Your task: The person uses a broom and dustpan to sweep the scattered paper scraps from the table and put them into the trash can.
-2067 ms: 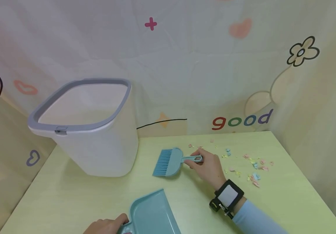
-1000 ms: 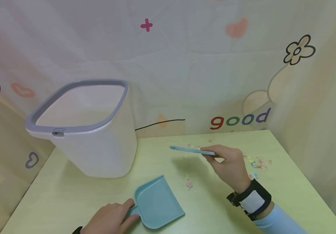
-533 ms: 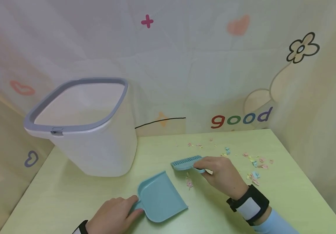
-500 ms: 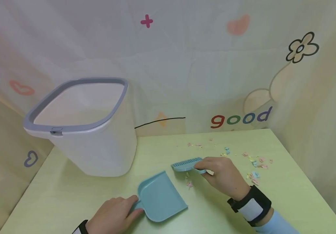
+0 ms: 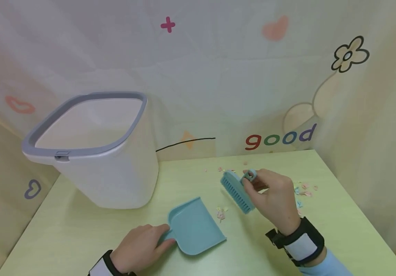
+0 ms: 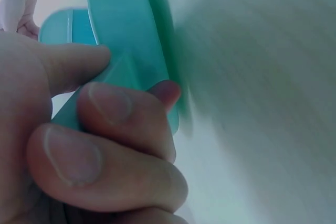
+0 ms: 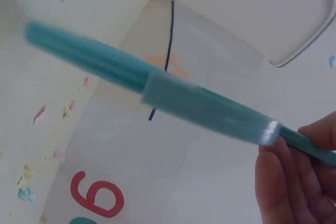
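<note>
Brush (image 5: 238,188), broad and blue plastic, looks light (perhaps slick); your right hand (image 5: 278,196) pinches its handle (image 5: 250,175), rightly; your left hand (image 5: 142,244) grips the shallow blue plastic dustpan (image 5: 196,227).

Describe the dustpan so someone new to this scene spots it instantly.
Find the big white bin at left. Nearer the viewer and to its right is the dustpan, gripped by the left hand. It's blue like the brush, but has a broad, flat pan with raised sides and no bristles.
</note>
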`<state>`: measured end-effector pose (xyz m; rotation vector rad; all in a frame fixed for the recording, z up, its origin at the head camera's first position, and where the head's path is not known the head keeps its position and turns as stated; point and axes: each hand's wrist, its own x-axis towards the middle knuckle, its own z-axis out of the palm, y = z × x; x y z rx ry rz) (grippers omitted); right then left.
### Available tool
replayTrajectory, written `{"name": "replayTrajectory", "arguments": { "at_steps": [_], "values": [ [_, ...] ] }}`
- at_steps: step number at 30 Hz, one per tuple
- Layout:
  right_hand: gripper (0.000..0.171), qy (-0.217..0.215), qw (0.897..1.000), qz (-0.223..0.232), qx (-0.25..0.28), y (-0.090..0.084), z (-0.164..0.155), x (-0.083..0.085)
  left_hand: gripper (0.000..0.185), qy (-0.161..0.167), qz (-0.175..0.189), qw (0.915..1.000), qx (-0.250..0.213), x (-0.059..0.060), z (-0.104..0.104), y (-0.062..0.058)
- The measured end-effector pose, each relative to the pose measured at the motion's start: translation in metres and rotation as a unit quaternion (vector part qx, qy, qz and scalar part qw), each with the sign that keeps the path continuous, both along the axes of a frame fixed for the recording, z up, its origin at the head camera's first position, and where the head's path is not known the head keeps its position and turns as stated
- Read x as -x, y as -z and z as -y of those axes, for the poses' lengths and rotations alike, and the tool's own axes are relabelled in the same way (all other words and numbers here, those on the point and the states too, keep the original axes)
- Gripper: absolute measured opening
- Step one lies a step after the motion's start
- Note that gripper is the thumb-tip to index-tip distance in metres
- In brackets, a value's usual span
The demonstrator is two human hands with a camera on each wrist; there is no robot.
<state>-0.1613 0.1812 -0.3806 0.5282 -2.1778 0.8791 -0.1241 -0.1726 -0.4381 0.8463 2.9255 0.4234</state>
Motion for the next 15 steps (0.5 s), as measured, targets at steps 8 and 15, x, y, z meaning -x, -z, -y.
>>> {"name": "replayTrajectory", "arguments": {
  "at_steps": [8, 15],
  "values": [
    [0.010, 0.064, 0.993, -0.029, -0.091, 0.016, 0.010, -0.001, 0.039, 0.003, 0.035, 0.9993, -0.012, 0.013, -0.013, -0.001],
    [0.011, 0.030, 0.995, -0.026, -0.089, 0.020, 0.026, -0.008, 0.041, 0.002, 0.038, 0.9990, -0.024, 0.014, -0.018, 0.003]
  ]
}}
